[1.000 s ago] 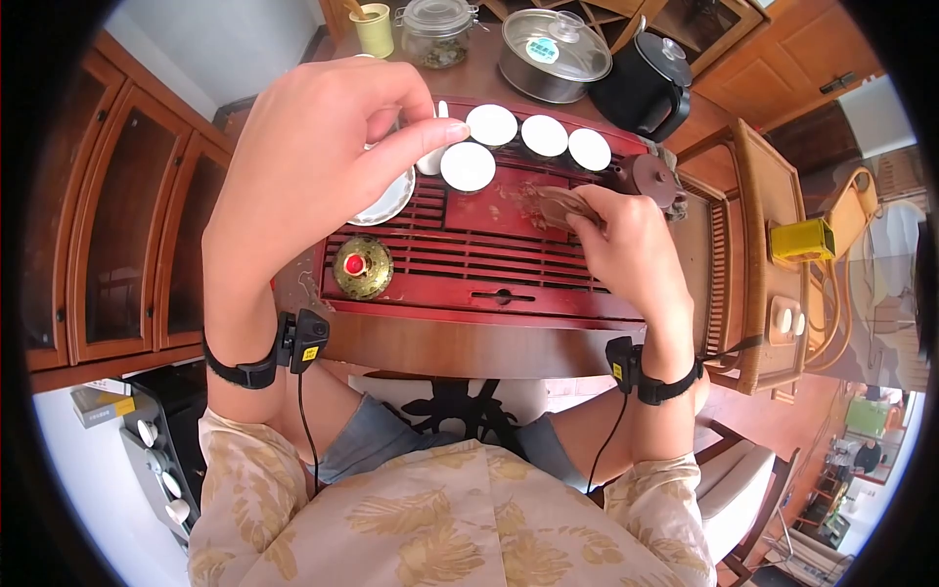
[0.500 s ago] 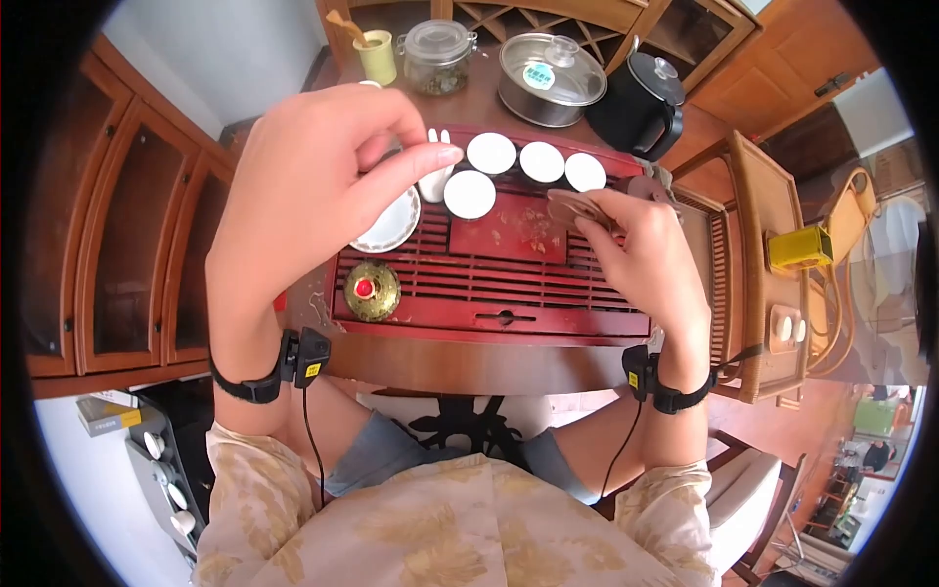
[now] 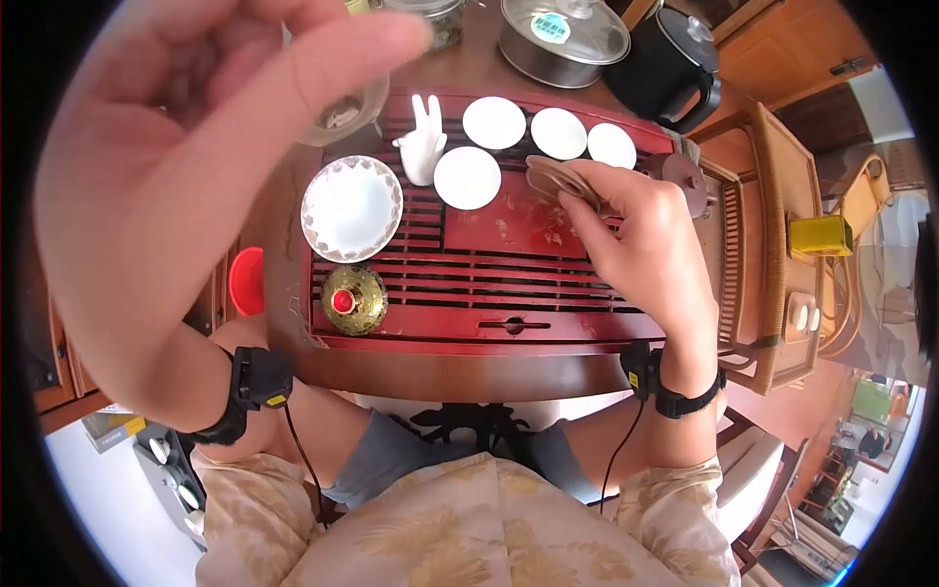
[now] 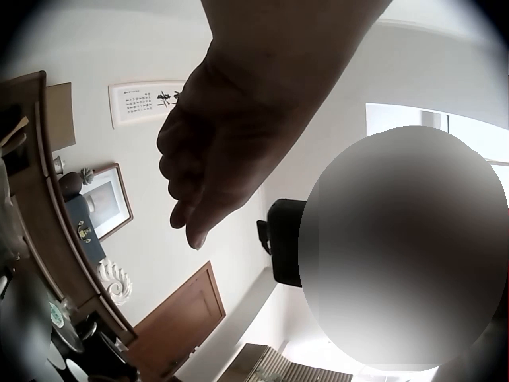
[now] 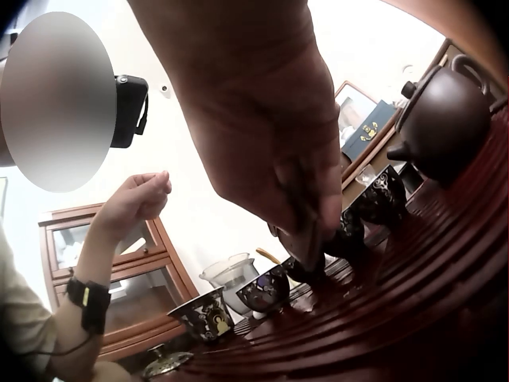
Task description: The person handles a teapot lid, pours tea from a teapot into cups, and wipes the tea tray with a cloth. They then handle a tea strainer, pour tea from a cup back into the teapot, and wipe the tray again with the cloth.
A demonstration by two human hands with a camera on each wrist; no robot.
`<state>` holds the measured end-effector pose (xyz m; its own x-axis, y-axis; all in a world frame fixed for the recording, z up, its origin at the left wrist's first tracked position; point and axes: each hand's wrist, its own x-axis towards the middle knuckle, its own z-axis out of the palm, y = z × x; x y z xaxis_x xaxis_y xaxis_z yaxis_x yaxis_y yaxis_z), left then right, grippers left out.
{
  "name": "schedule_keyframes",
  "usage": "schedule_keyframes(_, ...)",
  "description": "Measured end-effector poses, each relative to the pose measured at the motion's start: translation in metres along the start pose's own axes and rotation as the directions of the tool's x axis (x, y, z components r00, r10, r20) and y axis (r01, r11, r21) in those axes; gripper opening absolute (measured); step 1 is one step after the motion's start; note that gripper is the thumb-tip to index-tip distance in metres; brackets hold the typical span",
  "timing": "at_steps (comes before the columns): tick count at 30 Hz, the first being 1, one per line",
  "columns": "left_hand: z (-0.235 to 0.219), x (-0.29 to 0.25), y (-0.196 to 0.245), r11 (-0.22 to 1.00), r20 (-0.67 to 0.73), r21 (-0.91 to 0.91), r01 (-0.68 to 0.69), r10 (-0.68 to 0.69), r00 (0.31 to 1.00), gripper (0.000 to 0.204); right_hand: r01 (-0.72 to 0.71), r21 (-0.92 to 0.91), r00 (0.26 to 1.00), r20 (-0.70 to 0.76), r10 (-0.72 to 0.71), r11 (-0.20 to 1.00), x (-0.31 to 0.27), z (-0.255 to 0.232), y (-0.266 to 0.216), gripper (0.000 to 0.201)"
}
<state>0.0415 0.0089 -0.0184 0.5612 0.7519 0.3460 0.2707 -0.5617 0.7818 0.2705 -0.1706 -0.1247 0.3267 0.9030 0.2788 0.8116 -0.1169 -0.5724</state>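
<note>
My left hand [image 3: 186, 166] is raised close to the head camera, left of the red slatted tray [image 3: 421, 328]. Its fingers are curled with the thumb along them, and nothing shows in the grip, as the left wrist view of the hand [image 4: 215, 143] agrees. Thumb and fingers of my right hand [image 3: 641, 220] pinch thin brown discs [image 3: 558, 176] above the tray's right half. White-lined cups [image 3: 468, 178] stand left of and behind the discs; the right wrist view shows a cup's dark patterned outside [image 5: 262, 288]. Small crumbs lie on the tray's red panel [image 3: 499, 220].
On the tray's left are a patterned white bowl [image 3: 352, 208], a white hand-shaped figure [image 3: 422, 147] and a gold-green lid [image 3: 355, 301]. A brown teapot [image 5: 445, 119] stands at the right end. Behind are a steel pot [image 3: 562, 49] and a black kettle [image 3: 670, 64].
My left hand has moved left and nearer the head camera, uncovering the bowl and the figure. The right hand has lifted the discs slightly off the red panel and still pinches them.
</note>
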Motion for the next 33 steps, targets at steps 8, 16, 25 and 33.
schedule_keyframes(8, -0.047, 0.016, -0.010, 0.827, 0.569, 0.134, -0.547, 0.387, 0.725, 0.034, -0.016, -0.065, 0.998, 0.059, 0.020, 0.998, 0.000, 0.009, 0.003, 0.025)
schedule_keyframes(16, -0.015, -0.008, -0.002, 0.996, 0.195, -0.066, -0.066, 0.078, 0.978, 0.013, 0.022, -0.029, 0.995, 0.100, -0.019, 0.999, -0.004, 0.004, -0.001, 0.026)
schedule_keyframes(25, -0.006, -0.012, -0.005, 0.978, 0.099, 0.031, -0.206, 0.202, 0.974, 0.009, 0.100, -0.023, 0.981, 0.168, -0.095, 0.995, -0.011, -0.003, -0.012, 0.021)
schedule_keyframes(33, -0.019, -0.019, 0.006, 0.988, 0.123, 0.003, -0.152, 0.151, 0.981, 0.010, 0.057, -0.153, 0.998, 0.009, -0.057, 0.987, -0.008, 0.005, 0.007, 0.019)
